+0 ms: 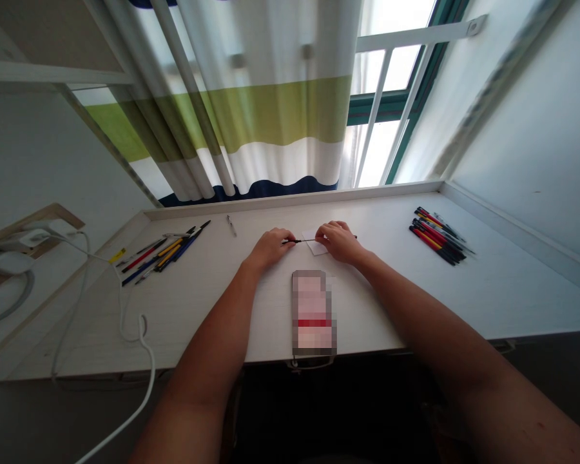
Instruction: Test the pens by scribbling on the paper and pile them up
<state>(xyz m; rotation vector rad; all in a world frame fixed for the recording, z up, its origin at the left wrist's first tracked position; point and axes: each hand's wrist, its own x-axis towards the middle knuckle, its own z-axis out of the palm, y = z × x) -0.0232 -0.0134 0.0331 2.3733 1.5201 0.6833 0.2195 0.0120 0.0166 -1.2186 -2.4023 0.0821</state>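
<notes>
Over the middle of the desk, my left hand (271, 247) and my right hand (339, 241) are closed on a thin dark pen (300, 241) held level between them. The fingertips of the left pinch its thicker black part; those of the right grip the slim part. A dark tip shows past the right hand, and whether it belongs to the same pen I cannot tell. Beneath the right fingers lies a small white sheet of paper (318, 249). Nearer me, a phone-shaped object (312, 312) rests on the desk, its surface blurred into blocks.
On the left of the white desk (367, 309) lie several loose pens (167, 253); another bunch of pens (439, 238), mostly red and black, is at the right. One single pen (231, 225) lies near the back edge. A white cable (147, 348) hangs over the front left edge.
</notes>
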